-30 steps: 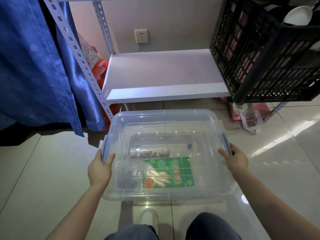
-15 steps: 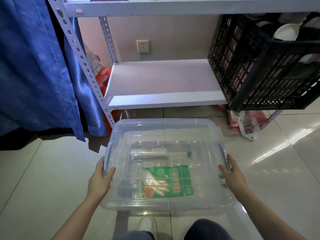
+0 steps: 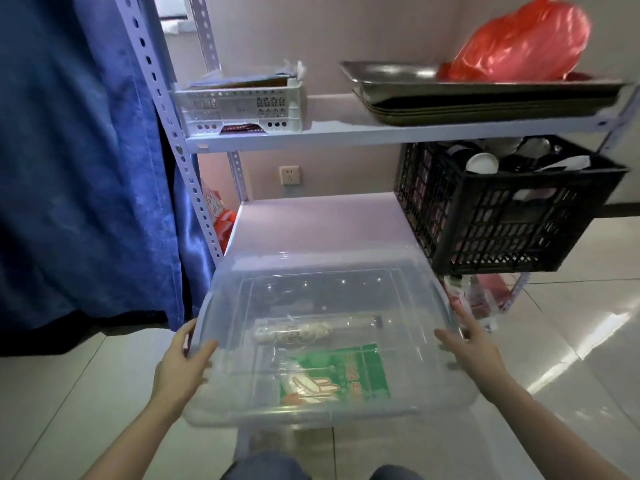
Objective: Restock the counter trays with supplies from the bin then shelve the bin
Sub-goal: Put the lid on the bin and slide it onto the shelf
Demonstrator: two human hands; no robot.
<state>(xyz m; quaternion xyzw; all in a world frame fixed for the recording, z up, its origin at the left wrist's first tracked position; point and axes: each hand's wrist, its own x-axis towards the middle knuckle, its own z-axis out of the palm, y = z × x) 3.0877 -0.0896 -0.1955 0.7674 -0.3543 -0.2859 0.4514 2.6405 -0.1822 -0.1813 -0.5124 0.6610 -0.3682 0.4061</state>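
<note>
A clear plastic bin (image 3: 311, 296) with its lid on is held level between my hands, its far edge reaching over the front of the white lower shelf (image 3: 318, 223). Through the lid I see a green packet (image 3: 336, 375) and a whitish wrapped roll (image 3: 294, 332). My left hand (image 3: 180, 368) grips the bin's left rim with the thumb on the lid. My right hand (image 3: 471, 344) grips the right rim by the handle.
A black crate (image 3: 502, 209) of cups fills the lower shelf's right part. The upper shelf carries a white basket (image 3: 242, 105), stacked metal trays (image 3: 467, 95) and a red bag (image 3: 519, 43). A blue curtain (image 3: 79, 168) hangs left of the perforated upright (image 3: 166, 133). Glossy tiled floor lies below.
The bin has come up off the floor and forward to the lower shelf's front edge. My view has lifted, bringing the upper shelf into sight.
</note>
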